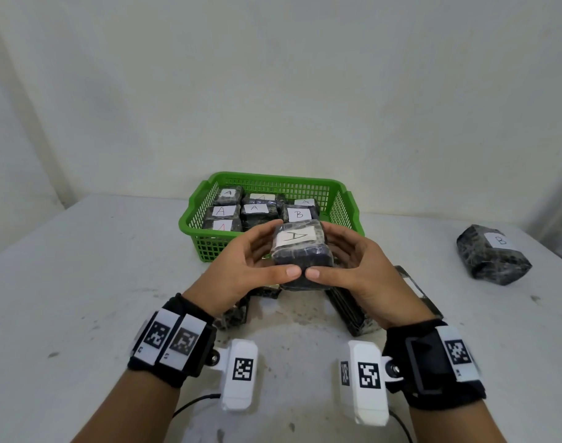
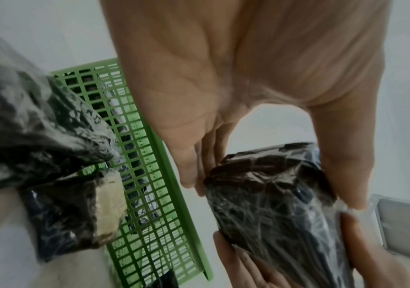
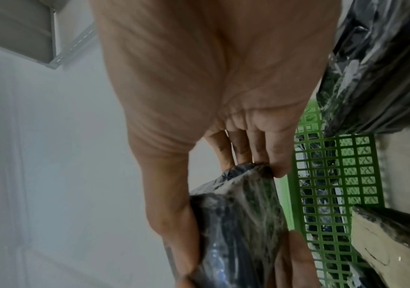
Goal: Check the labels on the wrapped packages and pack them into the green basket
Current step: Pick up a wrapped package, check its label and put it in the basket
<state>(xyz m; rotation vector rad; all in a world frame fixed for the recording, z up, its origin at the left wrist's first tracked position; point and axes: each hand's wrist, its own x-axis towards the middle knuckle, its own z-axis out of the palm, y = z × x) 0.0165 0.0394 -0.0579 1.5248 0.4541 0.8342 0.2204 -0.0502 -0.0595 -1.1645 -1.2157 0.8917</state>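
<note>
Holding one wrapped package (image 1: 300, 252) just near the green basket (image 1: 195, 215), the left hand (image 1: 241, 266) and right hand (image 1: 359, 266) curl round its two sides. Its white label (image 1: 295, 237) faces up, being checked. Next it likely needs lifting over the near wall into a gap.

White table (image 1: 81, 282) (scuffed) under green basket (image 1: 347, 199), wrapped package labelled B (image 1: 494, 254), several more packages (image 1: 353, 310).

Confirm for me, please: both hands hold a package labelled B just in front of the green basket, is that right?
Not quite: the package in the left hand and right hand is labelled A, not B, as the head view shows. It is held just in front of the basket.
</note>
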